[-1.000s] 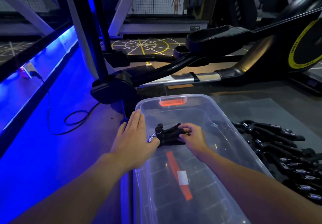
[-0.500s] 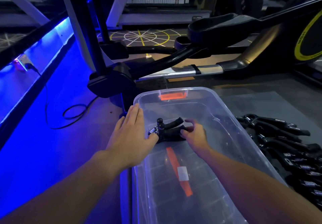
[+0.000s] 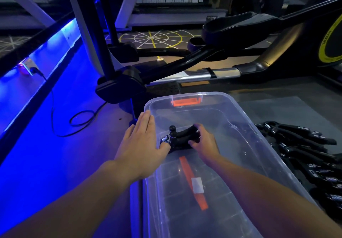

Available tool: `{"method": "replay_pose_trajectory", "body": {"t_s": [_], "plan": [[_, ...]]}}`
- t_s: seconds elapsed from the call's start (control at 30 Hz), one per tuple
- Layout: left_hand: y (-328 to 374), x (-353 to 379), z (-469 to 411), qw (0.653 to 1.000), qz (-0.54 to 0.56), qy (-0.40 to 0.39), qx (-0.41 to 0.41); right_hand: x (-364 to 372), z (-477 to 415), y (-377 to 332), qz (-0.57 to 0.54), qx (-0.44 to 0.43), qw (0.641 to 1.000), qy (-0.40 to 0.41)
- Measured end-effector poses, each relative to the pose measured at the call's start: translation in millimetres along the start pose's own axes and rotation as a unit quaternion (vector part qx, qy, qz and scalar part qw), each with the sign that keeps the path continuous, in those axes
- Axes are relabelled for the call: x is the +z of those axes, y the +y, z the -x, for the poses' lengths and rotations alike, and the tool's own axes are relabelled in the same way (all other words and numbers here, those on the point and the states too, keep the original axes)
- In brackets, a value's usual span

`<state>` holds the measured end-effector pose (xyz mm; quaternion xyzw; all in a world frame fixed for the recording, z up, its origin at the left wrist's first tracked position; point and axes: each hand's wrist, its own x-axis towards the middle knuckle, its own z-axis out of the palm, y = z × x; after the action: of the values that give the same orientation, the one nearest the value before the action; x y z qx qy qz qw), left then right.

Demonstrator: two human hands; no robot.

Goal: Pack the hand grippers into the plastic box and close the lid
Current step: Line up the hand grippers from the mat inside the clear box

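Observation:
A clear plastic box [image 3: 255, 132] with orange latches lies open on the floor in front of me. Inside it, against the left wall, sits a black hand gripper [image 3: 180, 138] with a steel spring. My right hand [image 3: 202, 143] is inside the box with its fingers closed around the gripper's handles. My left hand [image 3: 141, 143] rests flat on the box's left rim, fingers spread, thumb touching the spring end. A pile of several more black hand grippers [image 3: 305, 154] lies on the floor right of the box. No lid is recognisable.
An elliptical trainer [image 3: 231, 34] with black pedals and a yellow-ringed flywheel stands just beyond the box. A black cable [image 3: 81, 121] loops on the floor at left, under a blue-lit ledge [image 3: 37, 56]. A grey mat [image 3: 277, 112] lies under the grippers.
The right hand has shifted its grip on the hand gripper's handles and settled it lower against the box's left side. The left hand stays on the rim.

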<state>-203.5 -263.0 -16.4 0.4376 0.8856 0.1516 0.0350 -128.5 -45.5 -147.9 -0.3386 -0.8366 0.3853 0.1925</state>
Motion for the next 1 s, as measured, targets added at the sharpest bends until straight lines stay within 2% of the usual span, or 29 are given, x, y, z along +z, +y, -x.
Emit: {"method": "replay_pose_trajectory", "body": {"t_s": [0.47, 0.63, 0.8, 1.0], "plan": [[0.1, -0.2, 0.3, 1.000, -0.007, -0.006, 0.002, 2.5, -2.3, 4.6, 0.014, -0.026, 1.000, 0.004], [1.3, -2.0, 1.5, 1.000, -0.008, -0.002, 0.006, -5.6, -0.9, 2.6, 0.026, -0.019, 0.999, -0.026], [6.3, -7.1, 2.8, 1.000, -0.015, 0.003, 0.005, -40.2, 8.3, -20.9, 0.077, -0.043, 0.995, -0.055], [9.4, -12.1, -0.5, 0.999, -0.050, 0.005, 0.002, -119.5, 41.3, -72.9, 0.103, -0.143, 0.982, -0.061]]}}
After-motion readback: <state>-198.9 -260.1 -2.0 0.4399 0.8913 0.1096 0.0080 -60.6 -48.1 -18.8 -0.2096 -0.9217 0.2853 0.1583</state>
